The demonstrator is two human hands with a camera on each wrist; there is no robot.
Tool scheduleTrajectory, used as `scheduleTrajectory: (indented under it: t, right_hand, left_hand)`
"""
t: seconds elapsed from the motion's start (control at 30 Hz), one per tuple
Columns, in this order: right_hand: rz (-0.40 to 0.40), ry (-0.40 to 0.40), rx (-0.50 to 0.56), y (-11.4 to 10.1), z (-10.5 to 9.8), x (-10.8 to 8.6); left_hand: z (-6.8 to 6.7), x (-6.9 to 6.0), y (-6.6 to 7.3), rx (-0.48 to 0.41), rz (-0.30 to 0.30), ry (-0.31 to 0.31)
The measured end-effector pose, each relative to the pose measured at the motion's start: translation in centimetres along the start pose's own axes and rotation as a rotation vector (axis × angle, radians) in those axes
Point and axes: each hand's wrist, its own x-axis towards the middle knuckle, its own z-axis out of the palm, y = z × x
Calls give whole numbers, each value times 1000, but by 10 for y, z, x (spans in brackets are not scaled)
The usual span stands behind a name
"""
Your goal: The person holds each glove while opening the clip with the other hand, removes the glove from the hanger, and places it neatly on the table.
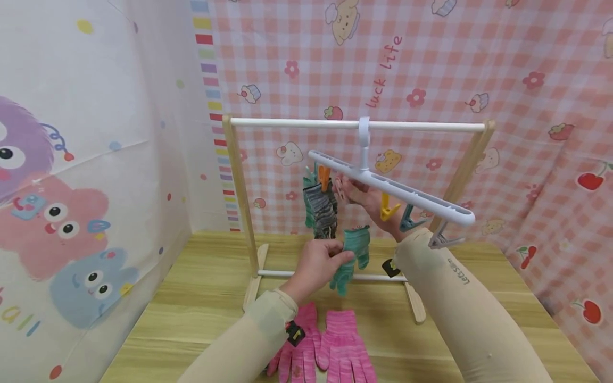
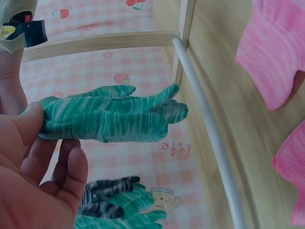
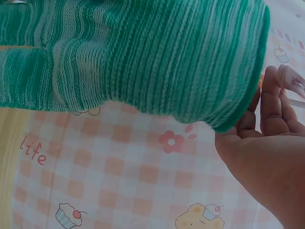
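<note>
My left hand (image 1: 320, 266) pinches a green striped knit glove (image 1: 356, 247) near its cuff, with the glove's fingers pointing down. In the left wrist view, the thumb lies over that green glove (image 2: 105, 119). My right hand (image 1: 366, 202) is raised under the white clip hanger (image 1: 397, 189) and grips a pink clip (image 1: 340, 187), seen also as a pale pink clip (image 3: 291, 78) in the right wrist view. Just left of it, a dark grey glove (image 1: 322, 207) hangs below an orange clip (image 1: 324, 177). Another green glove (image 1: 308, 205) hangs behind it.
The hanger hooks over a white rod (image 1: 297, 123) on a wooden stand (image 1: 241, 197). Yellow (image 1: 388, 207), blue (image 1: 409, 218) and grey clips (image 1: 442, 239) dangle at its right. Pink gloves (image 1: 342, 340) lie on the wooden table (image 1: 191, 298). A checked cloth hangs behind.
</note>
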Motion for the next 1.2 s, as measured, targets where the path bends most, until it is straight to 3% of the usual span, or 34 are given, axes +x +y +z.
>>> scheduleTrajectory:
  t: [0.23,0.43,0.63,0.77,0.93,1.07,1.2]
  right_hand:
    - [102,1,-60,-6,-2,-11]
    - [146,6,-36,30,-20,-25]
    - [283,40,-72,46,-30,-54]
    - [283,21,-75,55,-34,-77]
    - [250,-24,-116,56,-40,-102]
    - [259,-29,-122,53,-45,-114]
    - [265,-11,-93,54,-48,-119]
  left_hand:
    - [-2,-7,0,-46,-39,-35]
    - [-1,-11,-3,-57,-19,-45]
    - [3,-16,-7,-34,-7,-68]
    - [14,-21,-10,-43,18,-120]
    - [39,-30,-11,-123,4,-202]
    - [65,-41,-4,-274,-80,-269]
    - [92,-56,5,-528,-289,-411]
